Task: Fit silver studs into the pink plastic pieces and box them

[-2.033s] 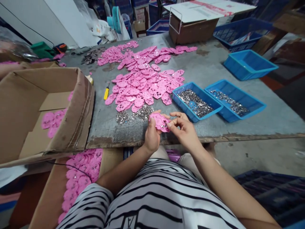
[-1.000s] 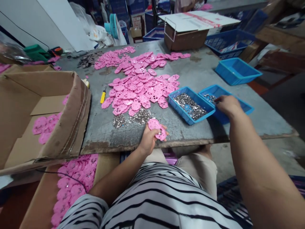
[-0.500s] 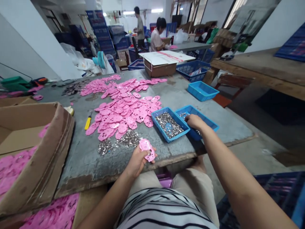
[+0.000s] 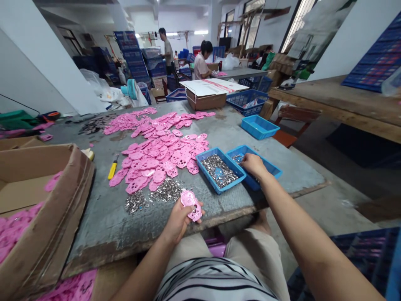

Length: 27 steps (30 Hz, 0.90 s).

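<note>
My left hand [image 4: 179,218] grips a pink plastic plate with holes [image 4: 191,204] at the near edge of the grey table [image 4: 103,217]. My right hand [image 4: 253,164] reaches into the right-hand blue tray [image 4: 272,168], fingers down among small metal pieces; whether it has pinched one I cannot tell. Beside it, a second blue tray [image 4: 208,174] holds a heap of metal pieces [image 4: 219,169]. A loose pile of the same metal bits [image 4: 158,194] lies in front of a spread of pink plates [image 4: 163,154].
A cardboard box [image 4: 44,234] with pink plates sits at the left edge. A yellow-handled screwdriver [image 4: 112,168] lies near it. Farther back stand an empty blue tray [image 4: 259,126], a brown box with a white lid [image 4: 208,94] and a blue basket [image 4: 247,100]. Two people work at a far table.
My right hand left the pink plate and reached right into the blue tray, where it stays. My left hand kept the plate. The view tilted up, showing the room.
</note>
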Each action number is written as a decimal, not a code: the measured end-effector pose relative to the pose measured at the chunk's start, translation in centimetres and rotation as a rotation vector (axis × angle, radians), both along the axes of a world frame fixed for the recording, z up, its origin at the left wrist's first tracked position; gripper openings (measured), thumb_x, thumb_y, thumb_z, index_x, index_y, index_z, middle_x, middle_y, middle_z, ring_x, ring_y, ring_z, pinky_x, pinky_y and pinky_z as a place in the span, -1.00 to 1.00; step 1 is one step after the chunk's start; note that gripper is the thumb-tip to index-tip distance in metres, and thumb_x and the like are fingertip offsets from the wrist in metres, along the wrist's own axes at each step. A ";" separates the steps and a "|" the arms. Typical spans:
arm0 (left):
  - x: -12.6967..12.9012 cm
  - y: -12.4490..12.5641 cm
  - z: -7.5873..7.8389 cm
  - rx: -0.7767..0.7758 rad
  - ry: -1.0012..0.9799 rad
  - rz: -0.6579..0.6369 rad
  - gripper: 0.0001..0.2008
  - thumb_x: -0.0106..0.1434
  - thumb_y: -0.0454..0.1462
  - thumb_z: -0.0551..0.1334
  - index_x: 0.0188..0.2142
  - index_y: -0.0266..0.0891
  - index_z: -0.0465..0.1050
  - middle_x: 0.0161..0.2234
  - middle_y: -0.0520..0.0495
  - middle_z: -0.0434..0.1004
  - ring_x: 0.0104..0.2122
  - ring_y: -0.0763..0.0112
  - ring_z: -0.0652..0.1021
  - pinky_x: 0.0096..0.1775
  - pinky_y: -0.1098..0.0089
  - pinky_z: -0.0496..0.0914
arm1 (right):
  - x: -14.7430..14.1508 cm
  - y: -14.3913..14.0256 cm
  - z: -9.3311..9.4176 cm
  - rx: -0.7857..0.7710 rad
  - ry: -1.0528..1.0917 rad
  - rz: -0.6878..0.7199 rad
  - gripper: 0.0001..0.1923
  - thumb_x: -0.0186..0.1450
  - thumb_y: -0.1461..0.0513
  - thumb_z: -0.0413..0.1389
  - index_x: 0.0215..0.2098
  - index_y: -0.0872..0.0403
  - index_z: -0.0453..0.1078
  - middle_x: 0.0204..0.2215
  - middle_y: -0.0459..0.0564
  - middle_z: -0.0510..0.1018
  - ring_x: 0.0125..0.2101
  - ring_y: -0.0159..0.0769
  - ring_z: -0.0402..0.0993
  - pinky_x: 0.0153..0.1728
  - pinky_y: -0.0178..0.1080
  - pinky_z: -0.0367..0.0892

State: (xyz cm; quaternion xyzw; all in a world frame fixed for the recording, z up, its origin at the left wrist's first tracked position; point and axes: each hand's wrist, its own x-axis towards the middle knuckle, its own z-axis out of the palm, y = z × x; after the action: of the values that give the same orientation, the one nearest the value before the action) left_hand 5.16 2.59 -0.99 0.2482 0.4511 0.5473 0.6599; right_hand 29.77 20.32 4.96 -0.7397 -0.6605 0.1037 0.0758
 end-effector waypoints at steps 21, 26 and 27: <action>0.7 -0.8 2.2 -0.018 0.063 0.093 -0.50 -0.12 -0.21 0.39 -0.19 -0.28 0.27 -0.44 -0.04 0.54 -0.52 0.37 0.53 -0.62 0.49 0.32 | -3.5 -7.0 1.4 -0.104 0.856 0.284 -0.80 0.07 0.25 0.10 -0.35 0.13 0.48 -0.59 -0.13 0.48 -0.63 -0.46 0.26 -0.56 -0.36 0.20; 2.2 -1.0 2.6 -0.013 0.272 0.154 -0.49 -0.19 -0.26 0.41 -0.22 -0.27 0.28 -0.48 0.02 0.52 -0.57 0.46 0.48 -0.62 0.51 0.31 | -7.3 -12.1 -1.2 -0.415 1.005 0.493 -0.80 -0.03 0.39 0.11 -0.40 0.10 0.35 -0.62 -0.21 0.45 -0.63 -0.52 0.23 -0.57 -0.44 0.13; 2.4 -1.0 2.6 -0.033 0.311 0.165 -0.48 -0.21 -0.28 0.40 -0.23 -0.27 0.29 -0.51 0.05 0.50 -0.60 0.48 0.46 -0.62 0.52 0.30 | -7.8 -12.6 -1.5 -0.405 0.981 0.509 -0.79 -0.03 0.41 0.10 -0.40 0.10 0.33 -0.62 -0.21 0.44 -0.61 -0.52 0.25 -0.57 -0.45 0.13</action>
State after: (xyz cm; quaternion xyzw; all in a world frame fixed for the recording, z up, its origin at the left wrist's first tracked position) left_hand 7.58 1.59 1.59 0.2811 0.5753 0.5471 0.5392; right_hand 21.92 7.72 3.42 -0.4232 -0.6722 0.5727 0.2027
